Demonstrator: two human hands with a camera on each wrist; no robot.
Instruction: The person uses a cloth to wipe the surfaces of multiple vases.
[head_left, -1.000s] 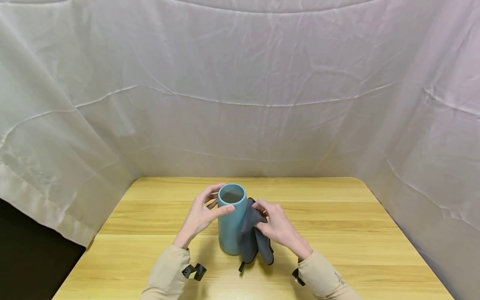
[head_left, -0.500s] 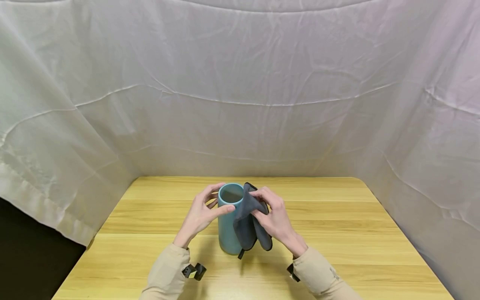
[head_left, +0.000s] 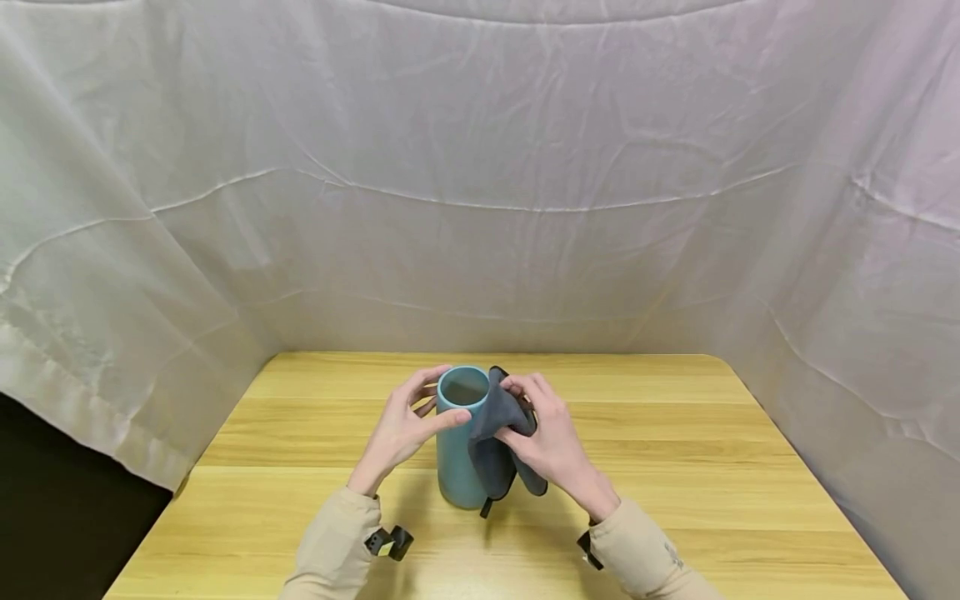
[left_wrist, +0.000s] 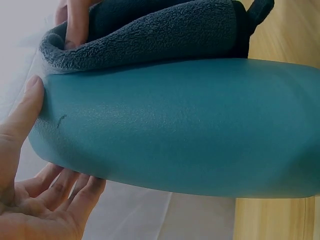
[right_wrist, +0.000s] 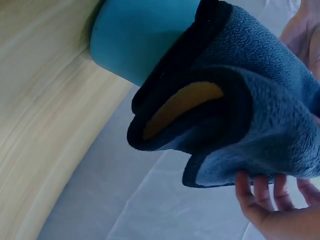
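A tall blue-green vase (head_left: 456, 462) with a round open mouth stands upright on the table. My left hand (head_left: 401, 433) grips it near the rim, thumb in front and fingers spread round the far left side. Against the vase's right side lies a dark grey cleaning cloth (head_left: 495, 458), fluffy, with black edging and a small black loop. My right hand (head_left: 553, 437) holds this cloth bunched between thumb and fingers, its top edge level with the rim. In the right wrist view the cloth (right_wrist: 270, 120) hangs in folds and hides part of the vase (right_wrist: 142, 40).
The light wooden table (head_left: 675, 467) extends on both sides of the vase. Pale wrinkled curtains (head_left: 480, 208) enclose its back and sides. A black wrist mount (head_left: 388, 543) sits by the left sleeve, another (head_left: 590, 550) by the right.
The right hand has lifted the cloth up the vase's side, from below the rim to level with it, then shifted it only slightly. The left hand and vase stay in place.
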